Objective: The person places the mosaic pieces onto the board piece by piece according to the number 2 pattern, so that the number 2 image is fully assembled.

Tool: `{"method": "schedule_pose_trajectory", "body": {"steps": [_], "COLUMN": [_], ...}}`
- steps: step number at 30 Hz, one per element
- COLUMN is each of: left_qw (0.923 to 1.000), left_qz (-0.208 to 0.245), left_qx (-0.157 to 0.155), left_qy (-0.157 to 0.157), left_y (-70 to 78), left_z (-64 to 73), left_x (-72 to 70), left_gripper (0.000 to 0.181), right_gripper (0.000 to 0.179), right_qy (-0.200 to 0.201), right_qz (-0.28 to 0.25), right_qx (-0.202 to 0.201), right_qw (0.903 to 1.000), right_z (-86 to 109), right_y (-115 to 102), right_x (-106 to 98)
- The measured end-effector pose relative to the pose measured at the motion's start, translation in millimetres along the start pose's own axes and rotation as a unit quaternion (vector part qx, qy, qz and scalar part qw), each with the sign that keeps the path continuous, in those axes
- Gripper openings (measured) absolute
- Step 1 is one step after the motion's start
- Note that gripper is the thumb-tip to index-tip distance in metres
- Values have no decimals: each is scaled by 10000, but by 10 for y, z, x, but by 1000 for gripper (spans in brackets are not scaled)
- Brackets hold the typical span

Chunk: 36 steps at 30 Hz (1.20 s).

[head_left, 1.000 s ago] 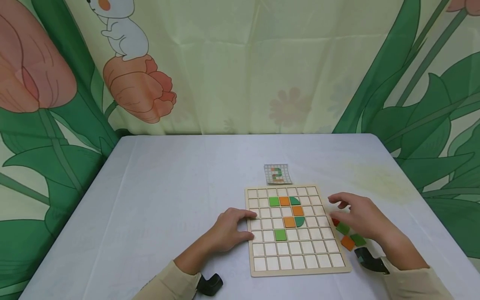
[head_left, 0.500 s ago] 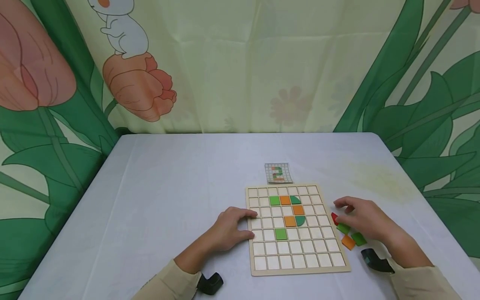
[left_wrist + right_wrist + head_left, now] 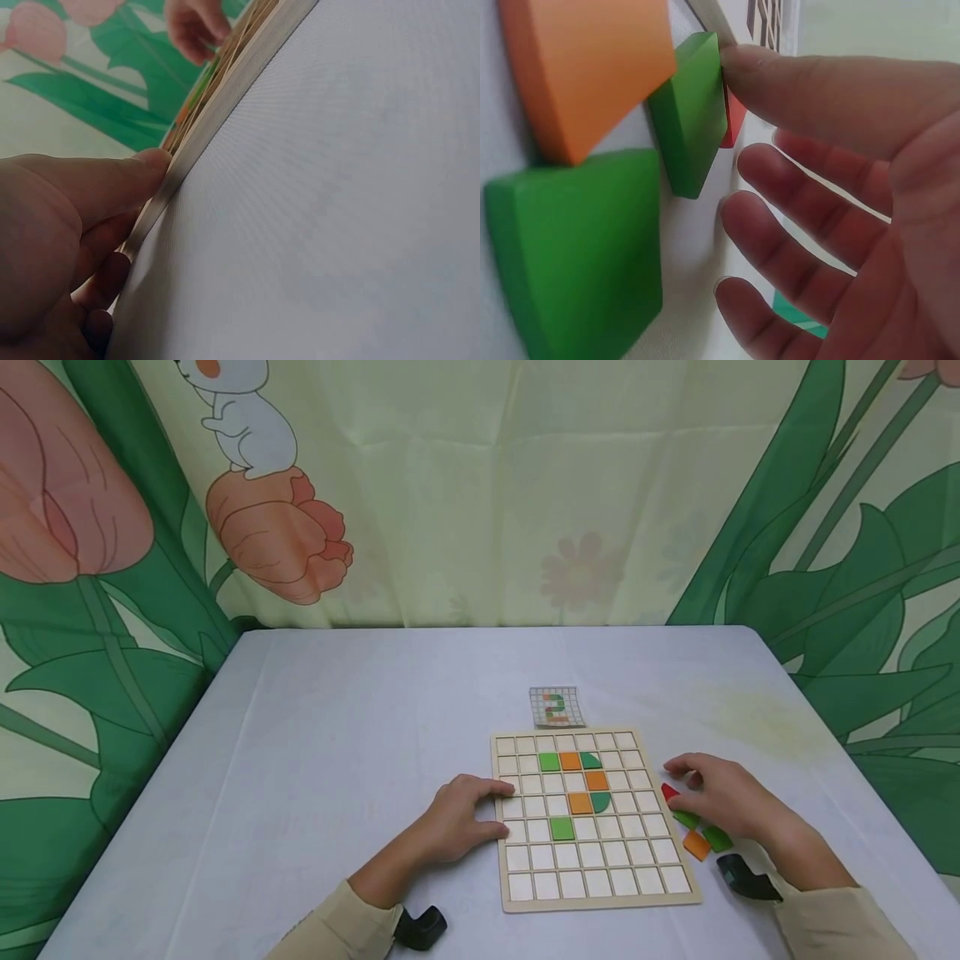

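Note:
A wooden grid board [image 3: 600, 906] lies on the table. Set in its cells are two light green square tiles [image 3: 562, 828], three orange ones and two dark green rounded ones [image 3: 599, 802]. My left hand [image 3: 457, 818] rests at the board's left edge, thumb and index finger apart and touching the frame. Over the loose tiles right of the board hovers my right hand [image 3: 731, 793], its fingers loosely bent. In the right wrist view its thumb is by a green tile [image 3: 694, 112] and a red tile [image 3: 736, 118], the latter partly hidden; whether it touches them I cannot tell.
A small pattern card [image 3: 556, 707] lies just beyond the board. An orange tile [image 3: 697, 845] and another green tile [image 3: 717, 838] lie nearer my right wrist. A black wrist device [image 3: 746, 877] sits low beside the right sleeve.
The right hand has shifted slightly right and back from the board's edge, uncovering more of the red tile. The left hand and board stay put.

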<state>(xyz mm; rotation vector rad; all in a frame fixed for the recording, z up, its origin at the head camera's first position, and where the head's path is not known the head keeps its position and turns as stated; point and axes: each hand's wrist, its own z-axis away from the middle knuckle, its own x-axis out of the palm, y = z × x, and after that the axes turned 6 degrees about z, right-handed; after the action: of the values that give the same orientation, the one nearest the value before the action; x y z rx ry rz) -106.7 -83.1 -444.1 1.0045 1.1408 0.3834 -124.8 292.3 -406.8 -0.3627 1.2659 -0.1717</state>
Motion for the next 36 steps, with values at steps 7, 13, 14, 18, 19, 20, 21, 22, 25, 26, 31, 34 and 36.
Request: {"method": "schedule_pose_trajectory", "body": {"steps": [7,13,14,18,19,20,21,22,25,26,31,34,36], "left_qw": [10000,10000,10000,10000,10000,10000,10000,10000,10000,10000,10000,10000,10000], "left_qz": [-13,-2,-4,-32,-30,-33,-39,-43,-48,-50,-30,-8,-3], "left_qx": [-31,6,16,23,24,24,24,30,50,49,19,27,30], "left_qy": [-3,9,13,11,12,10,9,8,9,7,-7,-7,-7], "left_y": [11,7,5,-2,-4,-5,-5,-5,-6,-6,0,4,5], "left_z": [-4,-5,-5,-5,-5,-5,-4,-2,-3,-2,-3,-1,2], "left_x": [1,0,0,5,6,6,6,6,6,6,5,2,0], "left_gripper": [48,48,48,48,48,48,48,47,47,47,47,47,47], "right_gripper": [43,38,38,38,38,39,40,40,42,42,40,39,37], "right_qy": [230,411,450,561,560,554,533,510,473,475,469,496,538], "right_qz": [-10,5,15,79,93,98,94,92,87,87,196,389,538], "right_qx": [-95,-127,-133,-184,-177,-170,-160,-149,-86,-81,-66,-92,-133], "right_qw": [9997,9991,9989,9982,9982,9983,9984,9985,9988,9988,9987,9980,9970], "right_z": [-5,-21,-23,-22,-20,-20,-19,-18,-19,-21,-24,-23,-24], "right_y": [-33,-60,-62,-69,-74,-74,-76,-78,-76,-73,-66,-72,-80], "right_x": [29,73,79,82,78,75,72,69,72,74,67,56,53]}}
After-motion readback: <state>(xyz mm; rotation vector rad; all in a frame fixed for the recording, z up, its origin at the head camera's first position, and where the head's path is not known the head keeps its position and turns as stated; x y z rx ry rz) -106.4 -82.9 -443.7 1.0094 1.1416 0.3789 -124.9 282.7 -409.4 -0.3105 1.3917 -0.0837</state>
